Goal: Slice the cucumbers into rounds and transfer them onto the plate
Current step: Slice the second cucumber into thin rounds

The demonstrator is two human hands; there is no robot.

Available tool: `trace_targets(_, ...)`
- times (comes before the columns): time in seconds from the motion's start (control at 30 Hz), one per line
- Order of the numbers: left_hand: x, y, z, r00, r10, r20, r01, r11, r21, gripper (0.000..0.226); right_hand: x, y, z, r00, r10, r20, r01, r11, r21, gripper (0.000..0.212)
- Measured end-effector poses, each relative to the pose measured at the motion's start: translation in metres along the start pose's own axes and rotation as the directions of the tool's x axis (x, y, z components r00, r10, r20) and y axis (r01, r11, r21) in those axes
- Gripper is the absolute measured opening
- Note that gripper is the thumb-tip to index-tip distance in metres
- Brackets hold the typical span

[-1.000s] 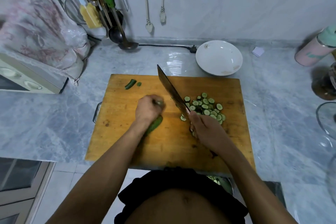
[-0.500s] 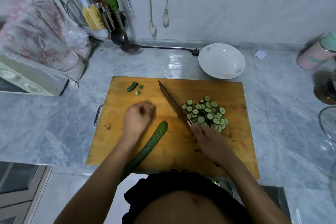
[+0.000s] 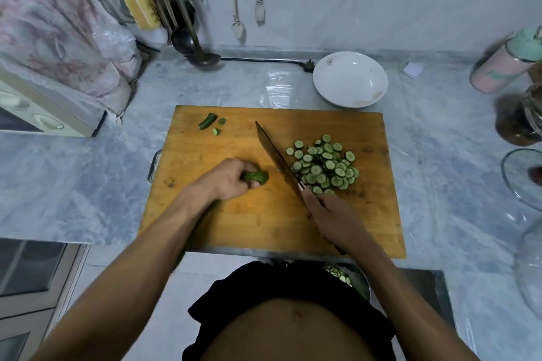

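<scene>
A wooden cutting board [image 3: 234,228] lies in front of me on the marble counter. My left hand [image 3: 227,179] grips a whole cucumber [image 3: 256,176] near its tip, and most of its length is hidden under my hand and forearm. My right hand [image 3: 331,217] grips the handle of a large knife [image 3: 277,158], whose blade points away from me just right of the cucumber tip. A pile of several cucumber rounds [image 3: 324,165] lies right of the blade. The white plate [image 3: 350,79] stands behind the board and holds no cucumber.
Cut cucumber ends [image 3: 208,121] lie at the board's far left corner. A ladle [image 3: 202,57] and a power cord [image 3: 264,61] lie behind. A toaster oven [image 3: 44,114] stands at left, jars [image 3: 507,64] and glass lids [image 3: 522,176] at right. A metal bowl [image 3: 350,278] with slices sits below the counter edge.
My left hand dropped a cucumber end at the far left, then took hold of the whole cucumber and turned its tip toward the knife. The knife stayed beside the pile of rounds.
</scene>
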State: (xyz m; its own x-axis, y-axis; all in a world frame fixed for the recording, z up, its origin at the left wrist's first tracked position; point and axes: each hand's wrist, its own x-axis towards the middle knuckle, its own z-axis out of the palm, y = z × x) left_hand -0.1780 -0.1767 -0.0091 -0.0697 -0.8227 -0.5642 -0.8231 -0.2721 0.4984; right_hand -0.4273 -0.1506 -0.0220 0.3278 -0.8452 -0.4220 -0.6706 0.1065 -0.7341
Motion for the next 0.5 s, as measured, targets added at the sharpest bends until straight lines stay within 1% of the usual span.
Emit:
trace_targets(0.1,0.015,0.003,-0.006,0.993,-0.002,0.122,0.000,1.000,0.020,0.022,-0.003,0.004,0.003,1.000,0.021,0.009,-0.021,0.997,0.072,0.054)
trace_targets(0.17,0.024,-0.003,-0.003,0.992,0.035,0.123,-0.041,0.998,0.046,0.025,-0.004,0.004,0.003,1.000,0.028,0.007,-0.029,0.996,0.087,0.055)
trace_targets(0.23,0.030,-0.014,0.003,0.991,0.131,0.008,-0.131,0.983,0.125,0.030,-0.005,0.005,0.002,0.999,0.037,0.004,-0.037,0.995,0.090,0.055)
trace_targets(0.3,0.028,-0.022,0.012,0.969,0.212,-0.127,-0.189,0.968,0.167,0.030,-0.007,0.008,0.003,0.999,0.050,0.003,-0.050,0.992,0.115,0.055)
trace_targets(0.37,0.021,-0.024,0.023,0.953,0.219,-0.211,-0.186,0.969,0.165,0.031,-0.011,0.010,0.001,0.998,0.056,0.008,-0.057,0.987,0.153,0.056)
trace_targets(0.43,0.013,-0.026,0.035,0.936,0.224,-0.273,-0.177,0.966,0.187,0.040,-0.015,0.009,-0.003,0.998,0.056,0.013,-0.057,0.983,0.177,0.056)
trace_targets(0.5,0.006,-0.024,0.048,0.898,0.259,-0.356,-0.192,0.958,0.213,0.044,-0.022,0.010,-0.009,0.998,0.060,0.027,-0.065,0.974,0.219,0.054)
